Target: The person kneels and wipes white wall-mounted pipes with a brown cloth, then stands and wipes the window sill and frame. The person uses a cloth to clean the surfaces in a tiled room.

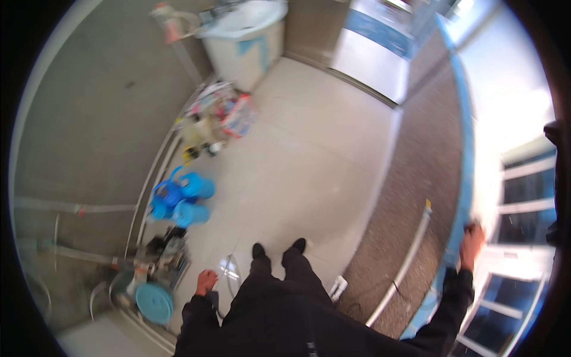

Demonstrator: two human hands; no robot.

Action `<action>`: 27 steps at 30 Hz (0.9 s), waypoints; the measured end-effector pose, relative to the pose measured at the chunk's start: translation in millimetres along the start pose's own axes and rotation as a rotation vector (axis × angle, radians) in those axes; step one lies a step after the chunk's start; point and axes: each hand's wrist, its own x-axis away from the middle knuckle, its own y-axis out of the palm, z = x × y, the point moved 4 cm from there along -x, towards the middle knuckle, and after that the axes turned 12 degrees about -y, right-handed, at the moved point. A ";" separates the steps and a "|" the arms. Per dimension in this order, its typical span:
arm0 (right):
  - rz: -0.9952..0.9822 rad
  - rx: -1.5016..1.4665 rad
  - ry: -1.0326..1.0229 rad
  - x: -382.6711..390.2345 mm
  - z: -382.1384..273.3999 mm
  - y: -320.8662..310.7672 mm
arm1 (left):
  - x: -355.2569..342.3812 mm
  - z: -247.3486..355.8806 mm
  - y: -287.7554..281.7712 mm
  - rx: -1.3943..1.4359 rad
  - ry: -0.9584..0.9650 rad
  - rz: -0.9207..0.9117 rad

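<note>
My left hand (pixel 207 282) hangs low at my left side with its fingers curled in; whatever may be inside the fist is hidden. Close by its wrist, a small grey thing and a thin cord (pixel 230 272) show against the tiled floor. Out to the right, my right hand (pixel 473 243) is raised beside the white wall, above the blue-edged ledge. Its fingers are bent together, with a dark spot at their tips that is too blurred to name. A pale pipe (pixel 409 257) lies along the brown speckled surface to the left of that hand.
Blue jugs (pixel 190 213) stand by the left wall, with bottles and bags (pixel 205 128) beyond them. A round blue lid (pixel 154 303) sits near cluttered pipes. At the back is a white washbasin (pixel 244 21) beside a doorway (pixel 372 59). A white power strip (pixel 338 288) lies near my feet.
</note>
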 end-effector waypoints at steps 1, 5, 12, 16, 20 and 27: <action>0.035 0.075 -0.089 -20.7 -2.6 4.1 | 3.7 20.0 17.4 -0.763 0.527 0.029; 0.045 0.089 -0.005 -88.4 12.1 30.9 | 9.7 24.1 22.2 -0.303 -0.091 -0.010; 0.069 0.154 -0.012 -108.3 12.9 41.1 | 35.7 76.8 74.4 -0.544 0.010 0.036; 0.054 0.129 -0.026 -108.3 10.6 36.3 | 32.3 105.2 103.3 -0.817 0.206 -0.040; 0.023 0.131 -0.011 -118.1 10.9 37.8 | 16.5 125.3 131.6 -0.625 0.106 -0.032; 0.049 0.143 -0.018 -151.8 14.0 46.9 | -22.3 172.1 181.8 -0.525 -0.035 -0.112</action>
